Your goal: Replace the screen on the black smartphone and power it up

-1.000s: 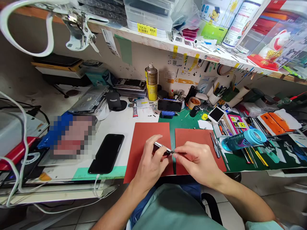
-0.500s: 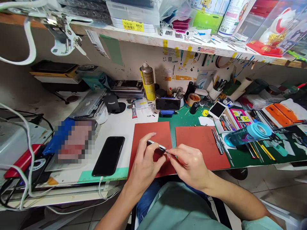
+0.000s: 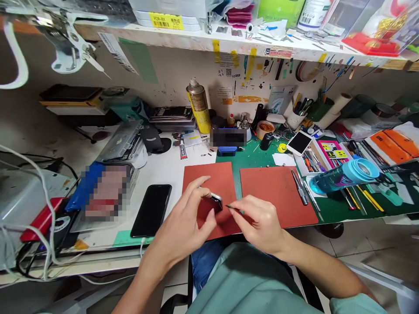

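The phone with a silver edge sits tilted at the fingers of the person's left hand, above the left red-brown mat. Much of its body is hidden behind the fingers. One finger lies over its upper edge, while the thumb stands apart from it; whether the covered fingers clamp the phone cannot be told. Just beside its near end, the right hand has thumb and forefinger pinched on a small dark piece, too small to identify.

The left mat's surface shows beyond both hands, and a strip of green separates it from the right red-brown mat, which spreads ahead and to the right of the right hand. There, slim tools line its far side, and a blue bottle leans farther right. The near edge of the worktop runs beneath the wrists.

To the left of the left hand lies a black phone, its lower corner close to the forearm; white worktop shows between it and the mat. Farther left, an item is pixelated. Well beyond the hands, goods on the shelf are cut off at the top.
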`<move>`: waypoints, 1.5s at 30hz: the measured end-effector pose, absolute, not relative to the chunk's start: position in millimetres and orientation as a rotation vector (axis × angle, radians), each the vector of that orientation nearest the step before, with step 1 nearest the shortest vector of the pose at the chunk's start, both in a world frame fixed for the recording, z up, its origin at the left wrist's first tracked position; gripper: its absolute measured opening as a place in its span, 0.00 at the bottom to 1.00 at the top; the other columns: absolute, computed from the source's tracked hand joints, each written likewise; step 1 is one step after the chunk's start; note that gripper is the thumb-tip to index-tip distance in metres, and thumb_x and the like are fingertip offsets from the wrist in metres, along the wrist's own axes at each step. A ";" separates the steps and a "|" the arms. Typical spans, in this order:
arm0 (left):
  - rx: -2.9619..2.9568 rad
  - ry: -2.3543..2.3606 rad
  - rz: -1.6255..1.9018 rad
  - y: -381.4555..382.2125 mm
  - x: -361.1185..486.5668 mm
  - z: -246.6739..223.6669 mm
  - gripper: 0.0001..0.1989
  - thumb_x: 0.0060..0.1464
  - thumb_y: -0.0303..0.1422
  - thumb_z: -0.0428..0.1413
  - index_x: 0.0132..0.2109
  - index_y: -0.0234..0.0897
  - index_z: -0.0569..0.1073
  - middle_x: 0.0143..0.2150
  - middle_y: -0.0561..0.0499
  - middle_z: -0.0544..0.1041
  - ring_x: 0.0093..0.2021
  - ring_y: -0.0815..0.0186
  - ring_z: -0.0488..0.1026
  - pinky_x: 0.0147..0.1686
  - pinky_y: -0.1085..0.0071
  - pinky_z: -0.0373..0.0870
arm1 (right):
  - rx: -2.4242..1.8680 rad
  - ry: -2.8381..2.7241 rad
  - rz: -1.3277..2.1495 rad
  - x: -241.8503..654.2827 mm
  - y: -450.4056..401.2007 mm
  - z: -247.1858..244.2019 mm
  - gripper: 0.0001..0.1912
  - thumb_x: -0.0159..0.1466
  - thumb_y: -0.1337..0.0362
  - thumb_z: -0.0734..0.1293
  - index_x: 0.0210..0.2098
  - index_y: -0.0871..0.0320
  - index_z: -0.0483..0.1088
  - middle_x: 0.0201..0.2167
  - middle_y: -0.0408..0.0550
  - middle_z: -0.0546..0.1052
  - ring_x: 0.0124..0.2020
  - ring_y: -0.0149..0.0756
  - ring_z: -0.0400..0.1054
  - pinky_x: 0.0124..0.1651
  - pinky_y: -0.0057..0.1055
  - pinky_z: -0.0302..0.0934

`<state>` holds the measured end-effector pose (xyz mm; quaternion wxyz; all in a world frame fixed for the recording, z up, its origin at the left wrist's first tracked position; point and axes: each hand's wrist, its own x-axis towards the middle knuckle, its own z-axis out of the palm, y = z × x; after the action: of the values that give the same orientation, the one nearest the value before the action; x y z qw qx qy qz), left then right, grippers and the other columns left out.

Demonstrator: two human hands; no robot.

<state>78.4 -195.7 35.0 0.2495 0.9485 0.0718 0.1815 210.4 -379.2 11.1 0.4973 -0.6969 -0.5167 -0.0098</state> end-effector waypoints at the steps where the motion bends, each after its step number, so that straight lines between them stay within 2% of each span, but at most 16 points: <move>1: 2.588 0.201 0.472 -194.8 77.1 37.5 0.10 0.71 0.30 0.50 0.56 0.43 0.65 0.71 0.38 0.69 0.73 0.53 0.69 0.66 0.52 0.74 | -1.680 -1.242 -0.052 207.2 -378.7 5.0 0.09 0.73 0.73 0.67 0.47 0.59 0.80 0.37 0.51 0.85 0.35 0.37 0.79 0.40 0.32 0.74; 6: 2.598 0.232 0.485 -195.9 76.9 36.7 0.10 0.71 0.29 0.47 0.57 0.42 0.64 0.71 0.37 0.70 0.73 0.53 0.69 0.65 0.52 0.74 | -1.662 -1.177 -0.133 195.2 -371.0 -18.5 0.10 0.73 0.74 0.67 0.48 0.60 0.80 0.38 0.52 0.85 0.37 0.38 0.81 0.44 0.33 0.77; 14: 2.600 0.241 0.505 -198.8 80.6 36.7 0.10 0.70 0.28 0.48 0.56 0.42 0.64 0.70 0.37 0.71 0.74 0.52 0.68 0.65 0.54 0.74 | -1.716 -1.211 -0.107 194.9 -367.8 -31.6 0.12 0.76 0.72 0.64 0.49 0.59 0.80 0.36 0.51 0.84 0.35 0.38 0.80 0.42 0.34 0.76; 18: 2.585 0.252 0.502 -200.3 81.4 37.0 0.10 0.70 0.28 0.48 0.56 0.42 0.64 0.70 0.37 0.70 0.74 0.53 0.68 0.66 0.55 0.74 | -1.705 -1.133 0.053 199.2 -367.6 -29.8 0.11 0.75 0.70 0.66 0.47 0.58 0.82 0.35 0.50 0.83 0.34 0.37 0.79 0.40 0.32 0.73; 24: 2.567 0.252 0.487 -200.9 81.3 35.6 0.09 0.70 0.29 0.50 0.55 0.43 0.64 0.71 0.39 0.69 0.75 0.54 0.67 0.68 0.54 0.71 | -1.692 -0.904 0.360 207.1 -366.6 -26.4 0.05 0.70 0.68 0.74 0.40 0.54 0.85 0.31 0.43 0.83 0.30 0.32 0.76 0.31 0.26 0.66; 30: 2.564 0.240 0.522 -200.9 83.2 36.0 0.09 0.70 0.29 0.50 0.55 0.43 0.64 0.68 0.38 0.72 0.74 0.53 0.67 0.67 0.54 0.73 | -1.712 -1.107 0.090 200.7 -368.5 -41.7 0.11 0.75 0.68 0.66 0.46 0.56 0.83 0.36 0.49 0.84 0.36 0.37 0.80 0.42 0.32 0.73; 35: 2.557 0.252 0.513 -200.8 83.4 36.9 0.09 0.70 0.28 0.50 0.55 0.42 0.65 0.68 0.38 0.71 0.74 0.52 0.67 0.67 0.53 0.72 | -1.735 -1.171 0.013 197.0 -368.0 -50.2 0.12 0.76 0.69 0.64 0.47 0.57 0.81 0.35 0.50 0.83 0.35 0.37 0.79 0.42 0.33 0.74; 38: 2.553 0.237 0.522 -200.0 84.0 36.8 0.09 0.70 0.28 0.50 0.55 0.43 0.65 0.68 0.39 0.72 0.74 0.52 0.67 0.67 0.53 0.73 | -1.732 -1.125 0.090 199.5 -367.7 -48.3 0.11 0.75 0.68 0.66 0.45 0.57 0.82 0.35 0.49 0.83 0.34 0.36 0.79 0.40 0.31 0.73; 42: 2.538 0.255 0.521 -203.5 87.0 31.1 0.10 0.69 0.31 0.55 0.55 0.43 0.64 0.71 0.37 0.69 0.75 0.51 0.67 0.68 0.52 0.72 | -1.718 -0.970 0.306 206.2 -366.3 -43.2 0.07 0.71 0.67 0.70 0.41 0.55 0.84 0.32 0.45 0.83 0.32 0.34 0.78 0.35 0.27 0.70; 45: 2.512 0.291 0.595 -210.9 89.5 21.4 0.12 0.70 0.33 0.59 0.54 0.43 0.64 0.73 0.35 0.66 0.72 0.51 0.70 0.66 0.51 0.74 | -1.724 -0.965 0.310 205.1 -368.2 -40.6 0.08 0.72 0.66 0.70 0.40 0.54 0.84 0.33 0.45 0.84 0.32 0.35 0.78 0.36 0.28 0.70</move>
<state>89.5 -210.9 21.4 0.2683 0.9315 0.1078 0.2207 205.1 -368.2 -40.6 0.5406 -0.7252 -0.4059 0.1306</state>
